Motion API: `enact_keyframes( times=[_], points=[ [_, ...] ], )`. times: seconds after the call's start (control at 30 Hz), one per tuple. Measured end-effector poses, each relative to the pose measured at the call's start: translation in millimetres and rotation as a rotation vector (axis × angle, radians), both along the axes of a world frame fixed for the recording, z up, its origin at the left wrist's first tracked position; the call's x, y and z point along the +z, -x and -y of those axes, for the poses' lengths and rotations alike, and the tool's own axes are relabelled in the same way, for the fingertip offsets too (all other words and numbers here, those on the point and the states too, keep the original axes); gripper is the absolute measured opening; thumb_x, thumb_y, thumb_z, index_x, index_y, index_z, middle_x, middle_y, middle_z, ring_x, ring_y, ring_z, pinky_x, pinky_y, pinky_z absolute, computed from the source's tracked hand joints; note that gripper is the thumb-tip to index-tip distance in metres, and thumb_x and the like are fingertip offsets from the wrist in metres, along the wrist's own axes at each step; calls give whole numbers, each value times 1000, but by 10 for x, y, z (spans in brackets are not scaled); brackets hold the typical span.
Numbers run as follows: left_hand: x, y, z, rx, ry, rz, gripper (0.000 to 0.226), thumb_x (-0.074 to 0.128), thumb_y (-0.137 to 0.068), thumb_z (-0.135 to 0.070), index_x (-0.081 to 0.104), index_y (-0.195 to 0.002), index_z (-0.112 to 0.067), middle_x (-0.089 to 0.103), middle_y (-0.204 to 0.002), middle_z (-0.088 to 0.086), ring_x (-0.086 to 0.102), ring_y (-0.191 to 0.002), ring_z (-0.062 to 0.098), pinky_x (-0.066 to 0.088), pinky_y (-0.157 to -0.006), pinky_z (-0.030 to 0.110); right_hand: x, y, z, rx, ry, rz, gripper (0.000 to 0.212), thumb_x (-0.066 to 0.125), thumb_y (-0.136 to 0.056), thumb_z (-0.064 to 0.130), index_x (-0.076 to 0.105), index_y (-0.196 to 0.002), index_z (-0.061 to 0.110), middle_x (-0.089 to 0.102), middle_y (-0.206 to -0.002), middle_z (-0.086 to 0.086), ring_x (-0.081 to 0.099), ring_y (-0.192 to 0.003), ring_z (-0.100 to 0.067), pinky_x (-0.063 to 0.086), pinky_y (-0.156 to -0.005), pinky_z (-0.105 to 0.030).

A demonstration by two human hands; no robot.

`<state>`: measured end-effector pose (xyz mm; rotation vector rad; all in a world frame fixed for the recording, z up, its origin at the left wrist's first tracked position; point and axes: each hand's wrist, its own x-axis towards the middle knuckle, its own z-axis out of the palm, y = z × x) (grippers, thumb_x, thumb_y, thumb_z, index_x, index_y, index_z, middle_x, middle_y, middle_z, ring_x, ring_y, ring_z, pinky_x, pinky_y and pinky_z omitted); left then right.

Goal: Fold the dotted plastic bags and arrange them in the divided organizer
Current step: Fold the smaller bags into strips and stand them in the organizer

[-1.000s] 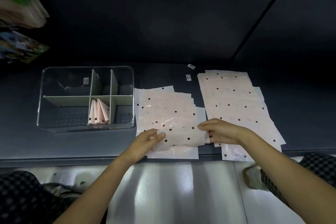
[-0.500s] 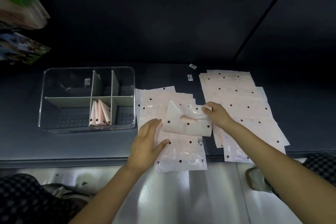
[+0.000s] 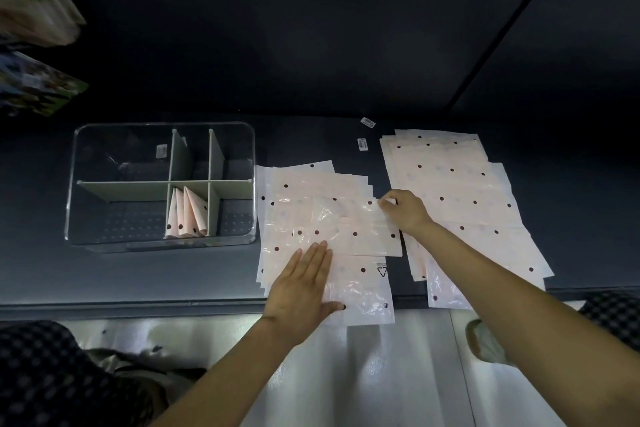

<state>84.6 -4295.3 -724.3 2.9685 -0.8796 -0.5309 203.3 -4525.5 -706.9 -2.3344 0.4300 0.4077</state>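
folded bags [image 3: 187, 215] stand in organizer [image 3: 104, 243] front-middle compartment.

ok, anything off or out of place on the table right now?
Mostly tidy. Two small loose labels lie on the bare table beyond the bag stacks. The near bag overhangs the table's front edge. In the organizer, folded bags fill only one compartment and lean.

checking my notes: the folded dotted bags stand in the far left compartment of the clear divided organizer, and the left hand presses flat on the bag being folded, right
Not quite. In the head view, the folded pink dotted plastic bags stand in the near middle compartment of the clear divided organizer, not the far left. The left hand does press flat on the bag being folded.
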Motion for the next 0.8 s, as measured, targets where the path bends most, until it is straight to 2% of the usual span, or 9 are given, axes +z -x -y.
enact_keyframes(
  times=[0.1,0.17,0.3,0.37,0.43,0.5,0.6,0.73,0.8],
  points=[
    [-19,-2,-9,0,-24,-23,84,9,-90,-68,-27,-139,-10,-29,-152,5,-24,-142,19,-13,-117,37,23,58,-51,-72,93,91,23,53,-93,22,60,-109,7,61,-116,-10,53,-109,-26,40,-84,-27],
    [-17,-15,-5,2,-19,-21,85,7,-88,-69,-26,-140,-10,-27,-152,4,-23,-142,18,-14,-117,37,66,206,-128,-74,346,264,26,54,-92,20,57,-115,8,56,-118,-14,48,-110,-31,40,-87,-34],
    [-23,-30,-3,5,-30,-8,85,7,-88,-70,-24,-142,-12,-27,-152,5,-23,-142,18,-15,-116,38,41,759,-413,403,444,497,38,50,-95,21,53,-130,7,50,-138,-13,44,-129,-32,30,-110,-40],
    [-24,-38,-16,12,-28,-3,85,9,-88,-70,-21,-145,-15,-26,-153,6,-22,-143,19,-15,-117,39,-62,1021,-526,706,507,437,50,37,-99,36,42,-140,8,37,-148,-7,32,-139,-27,17,-115,-46],
    [-20,-47,-29,10,-15,4,84,12,-88,-70,-19,-147,-18,-25,-154,6,-20,-143,19,-14,-117,39,-149,1165,-522,836,576,290,65,18,-96,50,20,-148,10,10,-156,-1,10,-145,-22,0,-116,-47],
    [-7,-63,-39,14,-7,2,83,14,-88,-71,-16,-148,-23,-23,-155,6,-19,-144,20,-13,-116,38,-224,1237,-390,824,614,197,70,10,-94,57,-8,-147,14,-18,-152,4,-11,-144,-17,-15,-114,-41],
    [36,-128,-60,47,13,-24,79,18,-87,-72,-5,-150,-31,-21,-156,7,-19,-144,21,-12,-117,38,-234,1337,-133,735,664,137,72,1,-90,62,-25,-140,18,-30,-148,6,-24,-140,-12,-21,-114,-30],
    [123,-292,-58,20,33,-45,77,27,-85,-74,14,-148,-32,-16,-157,11,-20,-144,23,-9,-118,41,-128,1385,43,647,649,93,77,-6,-84,63,-14,-144,14,-21,-152,3,-17,-143,-14,-21,-114,-29],
    [155,-360,-36,-9,51,-78,77,31,-84,-74,22,-145,-28,-15,-157,12,-17,-144,22,-7,-119,40,-25,1306,-6,588,620,202,69,20,-95,52,15,-148,7,8,-156,-3,7,-146,-21,-6,-119,-33]
  ],
)
